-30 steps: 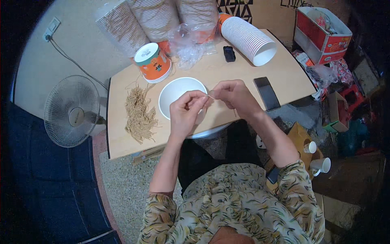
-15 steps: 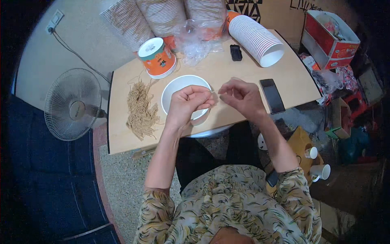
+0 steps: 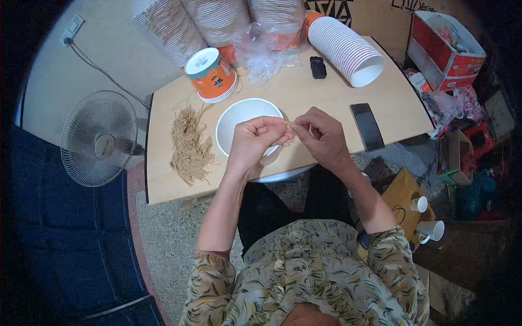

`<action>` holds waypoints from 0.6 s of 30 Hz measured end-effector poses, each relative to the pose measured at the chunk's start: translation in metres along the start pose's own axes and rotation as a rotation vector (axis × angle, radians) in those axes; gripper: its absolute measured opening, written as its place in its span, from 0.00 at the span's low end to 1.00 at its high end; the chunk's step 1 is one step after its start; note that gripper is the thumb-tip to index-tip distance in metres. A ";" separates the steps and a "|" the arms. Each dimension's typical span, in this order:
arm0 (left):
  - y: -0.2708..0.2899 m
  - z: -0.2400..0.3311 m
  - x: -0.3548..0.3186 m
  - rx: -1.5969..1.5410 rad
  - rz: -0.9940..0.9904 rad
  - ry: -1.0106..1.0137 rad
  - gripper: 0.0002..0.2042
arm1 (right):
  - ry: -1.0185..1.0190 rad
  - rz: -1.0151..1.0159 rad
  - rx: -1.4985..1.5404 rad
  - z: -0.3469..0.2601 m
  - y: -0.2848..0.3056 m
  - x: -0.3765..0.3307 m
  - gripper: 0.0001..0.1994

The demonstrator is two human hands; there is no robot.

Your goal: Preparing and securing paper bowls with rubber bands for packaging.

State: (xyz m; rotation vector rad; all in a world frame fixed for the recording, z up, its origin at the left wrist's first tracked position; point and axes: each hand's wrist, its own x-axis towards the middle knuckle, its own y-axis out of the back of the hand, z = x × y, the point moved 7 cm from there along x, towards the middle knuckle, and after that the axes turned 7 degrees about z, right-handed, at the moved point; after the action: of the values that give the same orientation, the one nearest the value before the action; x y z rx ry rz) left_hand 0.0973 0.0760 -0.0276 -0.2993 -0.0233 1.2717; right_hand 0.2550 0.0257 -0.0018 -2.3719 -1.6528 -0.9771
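Over the right side of a white paper bowl (image 3: 227, 122), my left hand (image 3: 255, 142) is closed in a pinch on a thin tan string (image 3: 289, 125). My right hand (image 3: 323, 138) meets it from the right, thumb and forefinger pinched at the same string. Only a tiny bit of the string shows between the fingertips; the rest is hidden. Left of the bowl lies a loose heap of tan strings (image 3: 190, 146). Behind the bowl stands a short stack of orange and green paper tubs (image 3: 215, 79), bottom up.
Tall stacks of paper bowls (image 3: 217, 22) and crumpled clear plastic (image 3: 266, 51) line the back. A long stack of cups (image 3: 342, 49) lies back right, near a small black object (image 3: 318, 67). A phone (image 3: 367, 126) is at right; a fan (image 3: 102, 140) stands left.
My right hand has moved left, and its fingertips now meet those of my left hand at the string. The left hand has barely shifted. The whole view has moved slightly.
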 end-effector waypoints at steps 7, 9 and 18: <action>-0.005 0.004 -0.003 0.019 0.015 -0.008 0.08 | -0.243 -0.088 0.253 0.026 -0.006 -0.003 0.04; -0.006 0.005 -0.003 0.010 0.001 -0.049 0.08 | -0.309 -0.097 0.348 0.027 -0.009 -0.003 0.04; -0.010 0.008 -0.012 0.095 -0.034 -0.161 0.08 | -0.660 -0.146 0.571 0.040 -0.014 -0.009 0.07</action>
State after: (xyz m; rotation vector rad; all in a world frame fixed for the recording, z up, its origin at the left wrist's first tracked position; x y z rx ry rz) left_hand 0.1016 0.0635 -0.0159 -0.1142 -0.1051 1.2571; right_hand 0.2588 0.0407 -0.0428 -2.2806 -1.9572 0.3187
